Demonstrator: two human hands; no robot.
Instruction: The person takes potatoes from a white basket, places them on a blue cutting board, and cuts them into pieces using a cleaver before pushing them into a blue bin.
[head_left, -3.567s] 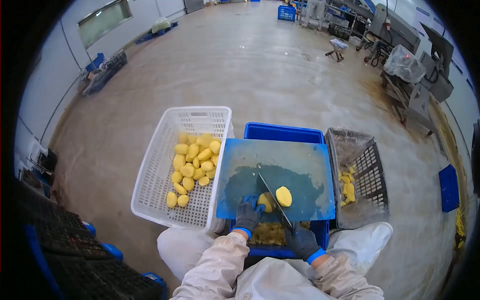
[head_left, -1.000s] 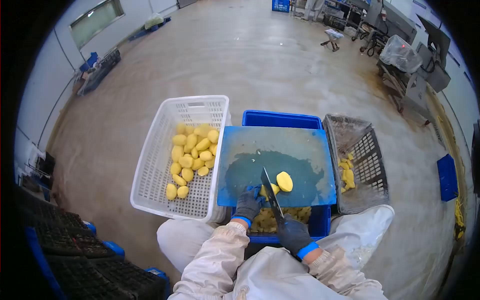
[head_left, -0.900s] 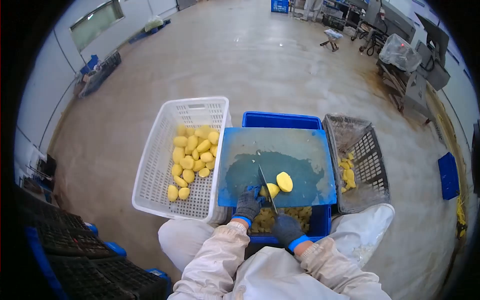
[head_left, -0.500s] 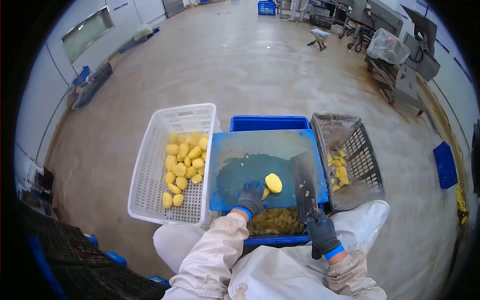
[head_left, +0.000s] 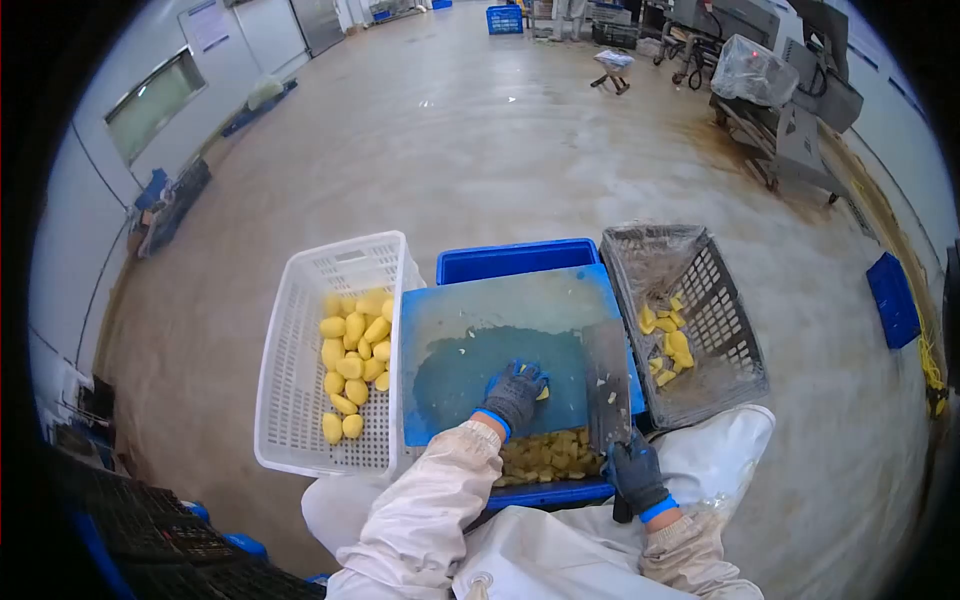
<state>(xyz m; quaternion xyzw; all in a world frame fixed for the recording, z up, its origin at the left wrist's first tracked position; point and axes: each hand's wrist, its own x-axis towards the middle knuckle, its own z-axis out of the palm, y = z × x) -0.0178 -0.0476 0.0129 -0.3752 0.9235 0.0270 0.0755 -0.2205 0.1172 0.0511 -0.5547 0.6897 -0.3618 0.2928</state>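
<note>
My left hand (head_left: 514, 396), in a dark glove with a blue cuff, is curled down over a peeled potato (head_left: 543, 393) on the blue cutting board (head_left: 500, 290). Only a bit of yellow shows by the fingertips; the hand hides the remainder. A broad-bladed cleaver (head_left: 607, 375) lies along the board's right side, with my gloved right hand (head_left: 637, 472) wrapped round its handle near the front corner. Below the board's front edge, cut potato pieces (head_left: 545, 456) fill part of a blue bin (head_left: 550, 494).
Left of the board stands a white crate (head_left: 272, 390) with several whole peeled potatoes (head_left: 352, 340). On the right, a dark crate (head_left: 735, 325) holds potato pieces (head_left: 668, 345). Another blue bin (head_left: 515, 262) shows behind the board. Machinery (head_left: 800, 140) stands farther off at right.
My left hand has moved over the cut potato, whose pale face was exposed before and is now covered. The cleaver stays at the board's right side. The whole view has shifted slightly.
</note>
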